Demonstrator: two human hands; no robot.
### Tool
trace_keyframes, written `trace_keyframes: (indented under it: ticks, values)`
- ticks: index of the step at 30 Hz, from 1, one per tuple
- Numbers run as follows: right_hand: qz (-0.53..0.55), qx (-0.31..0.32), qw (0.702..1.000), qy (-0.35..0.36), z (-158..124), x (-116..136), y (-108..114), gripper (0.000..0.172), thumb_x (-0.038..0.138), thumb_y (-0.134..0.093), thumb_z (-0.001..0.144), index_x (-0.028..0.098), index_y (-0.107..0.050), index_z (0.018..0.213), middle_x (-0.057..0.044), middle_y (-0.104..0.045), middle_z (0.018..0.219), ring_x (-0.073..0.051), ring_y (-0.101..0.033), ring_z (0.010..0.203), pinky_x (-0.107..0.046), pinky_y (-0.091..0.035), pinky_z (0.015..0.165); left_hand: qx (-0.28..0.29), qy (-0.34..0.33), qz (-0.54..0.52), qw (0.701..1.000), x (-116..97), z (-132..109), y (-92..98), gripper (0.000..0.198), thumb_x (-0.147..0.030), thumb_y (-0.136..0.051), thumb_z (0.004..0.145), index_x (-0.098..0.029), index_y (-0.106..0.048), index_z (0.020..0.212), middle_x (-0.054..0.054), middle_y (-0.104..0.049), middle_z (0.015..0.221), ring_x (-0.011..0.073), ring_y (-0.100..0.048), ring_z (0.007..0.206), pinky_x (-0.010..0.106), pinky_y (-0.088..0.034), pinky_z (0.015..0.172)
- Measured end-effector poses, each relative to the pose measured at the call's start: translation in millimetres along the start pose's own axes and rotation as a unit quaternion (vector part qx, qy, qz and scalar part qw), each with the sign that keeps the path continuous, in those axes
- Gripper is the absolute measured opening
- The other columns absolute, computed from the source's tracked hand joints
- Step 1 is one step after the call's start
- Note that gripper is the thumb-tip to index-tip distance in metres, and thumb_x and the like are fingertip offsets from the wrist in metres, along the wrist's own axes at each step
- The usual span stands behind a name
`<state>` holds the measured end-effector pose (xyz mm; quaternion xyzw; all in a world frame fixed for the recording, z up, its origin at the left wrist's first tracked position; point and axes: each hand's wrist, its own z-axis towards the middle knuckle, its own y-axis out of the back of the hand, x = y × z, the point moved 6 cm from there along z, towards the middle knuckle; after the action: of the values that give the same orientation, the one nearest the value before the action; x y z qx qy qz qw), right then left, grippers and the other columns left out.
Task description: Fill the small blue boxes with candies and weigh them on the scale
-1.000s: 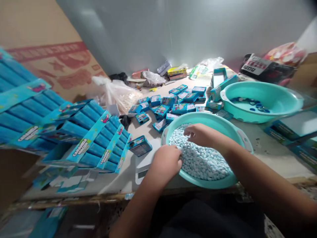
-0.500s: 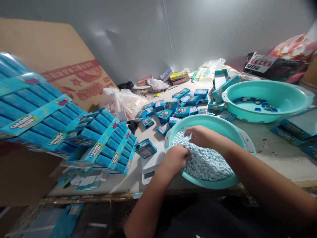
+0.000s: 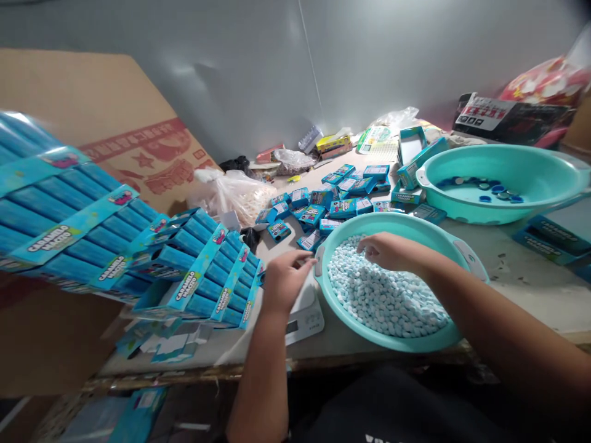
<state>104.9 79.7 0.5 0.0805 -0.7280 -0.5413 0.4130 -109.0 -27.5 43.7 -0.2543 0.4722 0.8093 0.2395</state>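
Observation:
A turquoise basin (image 3: 401, 343) holds many small pale-blue and white candies (image 3: 392, 301). My right hand (image 3: 385, 251) is over the candies at the basin's far side, its fingers curled; whatever they hold is hidden. My left hand (image 3: 286, 280) is outside the basin, above the white kitchen scale (image 3: 307, 323), with thumb and fingers drawn together near the basin's left handle (image 3: 318, 261). What it holds, if anything, cannot be made out. The hand covers most of the scale's top, where the small blue candy box is largely hidden.
Several small blue boxes (image 3: 344, 208) lie piled behind the basin. Stacked display trays (image 3: 198, 277) of blue boxes stand at left, before a large cardboard carton (image 3: 152, 141). A second turquoise basin (image 3: 517, 212) with blue round pieces is at right. A plastic bag (image 3: 235, 194) sits behind.
My left hand has left the candies and moved left, over the scale, hiding the small box there. My right hand stays at the candies. The view has shifted slightly.

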Motion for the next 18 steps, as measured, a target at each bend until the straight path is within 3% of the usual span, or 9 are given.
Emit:
trace_keyframes:
  ticks: [3,6,11,18]
  values:
    - [0.007,0.013,1.000,-0.006,0,0,0,0.037,0.013,-0.052,0.082,0.019,-0.074,0.111,-0.005,-0.076,0.090,-0.017,-0.065,0.070,-0.025,-0.041,0.060,-0.134,0.055,0.067,0.987,38,-5,46.1,0.021,-0.039,-0.075,0.078,-0.022,-0.078,0.089,0.002,-0.075,0.076,0.0174,-0.065,0.062,0.029,-0.051,0.061]
    - [0.012,0.015,1.000,-0.003,1,-2,-3,0.038,0.011,-0.051,0.081,0.018,-0.074,0.110,-0.006,-0.076,0.090,-0.016,-0.063,0.069,-0.024,-0.040,0.060,-0.199,0.050,0.126,0.971,62,-14,65.8,0.022,-0.041,-0.075,0.078,-0.021,-0.077,0.088,0.003,-0.075,0.078,0.0176,-0.066,0.064,0.030,-0.052,0.066]
    - [0.019,0.009,1.000,-0.004,-1,-2,-2,0.037,0.009,-0.049,0.081,0.016,-0.074,0.107,-0.005,-0.074,0.079,-0.015,-0.057,0.062,-0.025,-0.036,0.057,-0.240,0.027,0.155,0.958,82,-24,66.9,0.023,-0.040,-0.072,0.083,-0.018,-0.075,0.089,0.007,-0.075,0.083,0.0191,-0.067,0.070,0.032,-0.052,0.074]
    - [0.006,-0.001,1.000,-0.013,-5,2,3,0.036,0.008,-0.046,0.085,0.014,-0.073,0.107,-0.008,-0.075,0.086,-0.016,-0.060,0.067,-0.025,-0.038,0.061,-0.232,0.019,0.153,0.960,86,-32,63.6,0.022,-0.040,-0.073,0.083,-0.019,-0.075,0.089,0.006,-0.075,0.081,0.0188,-0.068,0.068,0.031,-0.051,0.071]
